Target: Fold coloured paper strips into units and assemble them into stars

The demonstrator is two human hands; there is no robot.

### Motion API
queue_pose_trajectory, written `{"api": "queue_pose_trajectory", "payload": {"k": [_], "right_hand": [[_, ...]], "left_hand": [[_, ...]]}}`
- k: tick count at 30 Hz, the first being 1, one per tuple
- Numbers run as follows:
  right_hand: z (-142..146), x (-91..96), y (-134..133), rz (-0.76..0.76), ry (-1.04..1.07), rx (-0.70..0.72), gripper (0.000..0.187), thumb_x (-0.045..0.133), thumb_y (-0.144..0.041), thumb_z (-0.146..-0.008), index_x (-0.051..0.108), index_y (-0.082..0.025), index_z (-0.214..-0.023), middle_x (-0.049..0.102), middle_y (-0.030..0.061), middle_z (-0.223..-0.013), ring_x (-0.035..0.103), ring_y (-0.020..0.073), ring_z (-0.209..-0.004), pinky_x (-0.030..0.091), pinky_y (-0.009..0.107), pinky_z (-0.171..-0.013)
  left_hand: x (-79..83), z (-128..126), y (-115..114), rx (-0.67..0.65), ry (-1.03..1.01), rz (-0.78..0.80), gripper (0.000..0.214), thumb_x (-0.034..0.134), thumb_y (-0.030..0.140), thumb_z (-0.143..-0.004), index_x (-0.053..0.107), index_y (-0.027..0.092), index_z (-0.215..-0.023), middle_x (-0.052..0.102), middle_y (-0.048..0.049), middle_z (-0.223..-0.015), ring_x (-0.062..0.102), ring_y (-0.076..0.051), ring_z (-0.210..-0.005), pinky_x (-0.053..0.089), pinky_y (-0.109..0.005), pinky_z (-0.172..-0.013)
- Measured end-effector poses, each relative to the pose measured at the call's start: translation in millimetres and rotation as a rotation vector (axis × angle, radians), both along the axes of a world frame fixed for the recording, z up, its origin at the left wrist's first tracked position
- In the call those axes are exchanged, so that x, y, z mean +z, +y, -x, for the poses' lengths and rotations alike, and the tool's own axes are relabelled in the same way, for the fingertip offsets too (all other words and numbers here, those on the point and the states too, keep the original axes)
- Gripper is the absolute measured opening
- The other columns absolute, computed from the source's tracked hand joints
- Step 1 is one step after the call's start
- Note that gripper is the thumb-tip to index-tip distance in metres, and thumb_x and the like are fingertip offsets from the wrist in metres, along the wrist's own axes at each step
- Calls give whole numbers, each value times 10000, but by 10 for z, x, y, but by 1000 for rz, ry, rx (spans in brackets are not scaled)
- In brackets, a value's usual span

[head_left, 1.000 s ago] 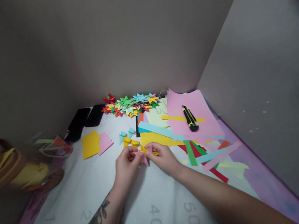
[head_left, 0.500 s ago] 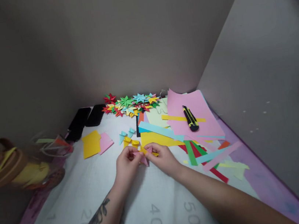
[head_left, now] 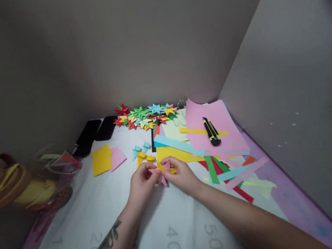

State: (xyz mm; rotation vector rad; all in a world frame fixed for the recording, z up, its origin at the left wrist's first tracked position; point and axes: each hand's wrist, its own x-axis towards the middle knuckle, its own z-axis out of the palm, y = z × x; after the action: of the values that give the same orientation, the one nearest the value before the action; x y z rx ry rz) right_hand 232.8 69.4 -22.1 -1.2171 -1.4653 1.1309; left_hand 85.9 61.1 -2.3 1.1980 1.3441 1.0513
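Observation:
My left hand (head_left: 140, 184) and my right hand (head_left: 181, 174) meet at the middle of a white cutting mat (head_left: 156, 229). Both pinch a small folded pink and yellow paper piece (head_left: 162, 171), fingers curled round it. Just beyond my fingers lie folded yellow pieces (head_left: 144, 158) and light blue pieces (head_left: 140, 149). To the left lie a yellow square (head_left: 101, 159) and a pink square (head_left: 116, 157).
A heap of finished paper stars (head_left: 144, 116) lies at the back. Pink sheets (head_left: 216, 129) carry a yellow-black utility knife (head_left: 212, 131), with coloured strips (head_left: 225, 172) spread on the right. Two dark phones (head_left: 95, 133) lie back left. Walls close in behind and right.
My hands have barely moved; the fingers have drawn slightly closer together on the folded piece.

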Motion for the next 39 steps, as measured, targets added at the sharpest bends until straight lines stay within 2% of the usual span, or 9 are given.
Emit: {"api": "queue_pose_trajectory", "payload": {"k": [4,8,14,21,29,34,39], "right_hand": [[-5,-18,28,52,139,-13,178,580,-217,-722,572,-188,-898,619,11,-821,601,154,-766,472,245,-638],[17,-16,38,84,192,-54,183,594,-192,-701,553,-181,-879,589,-9,-759,568,128,-688,432,218,-582],[23,28,29,85,159,-66,172,598,-192,-683,552,-182,-849,567,-23,-719,549,122,-651,420,215,-567],[29,57,23,80,138,-75,177,590,-207,-692,546,-180,-861,547,-24,-682,546,126,-629,425,213,-536],[51,82,-30,-61,41,-119,109,566,-248,-757,544,-193,-849,578,-1,-734,569,144,-694,459,228,-582],[69,67,-32,-46,29,-117,180,582,-222,-737,534,-197,-909,563,-6,-739,564,140,-691,451,217,-563],[88,56,-25,-18,45,-88,226,591,-202,-708,526,-205,-925,594,-8,-756,588,147,-705,470,233,-606]], "left_hand": [[7,3,-2,53,-21,21,229,673,305,-689,554,151,-809,561,36,-599,526,-90,-523,408,-191,-510],[-4,6,2,82,-57,33,250,691,319,-676,543,164,-804,566,44,-584,531,-97,-520,425,-199,-508],[-32,19,22,111,-81,40,223,703,321,-668,588,142,-732,619,14,-626,569,-101,-561,438,-199,-546],[-59,33,29,101,-176,116,262,729,349,-639,598,132,-702,648,-20,-629,580,-116,-563,425,-207,-548],[-11,3,13,110,-169,76,256,715,360,-652,595,137,-691,620,-2,-594,554,-112,-537,402,-205,-522],[-57,-13,14,122,-159,58,271,696,374,-676,543,151,-658,565,35,-546,502,-88,-503,365,-191,-507],[-113,-47,-12,155,-114,17,279,674,388,-704,507,166,-681,562,29,-566,519,-105,-519,395,-206,-520]]}}
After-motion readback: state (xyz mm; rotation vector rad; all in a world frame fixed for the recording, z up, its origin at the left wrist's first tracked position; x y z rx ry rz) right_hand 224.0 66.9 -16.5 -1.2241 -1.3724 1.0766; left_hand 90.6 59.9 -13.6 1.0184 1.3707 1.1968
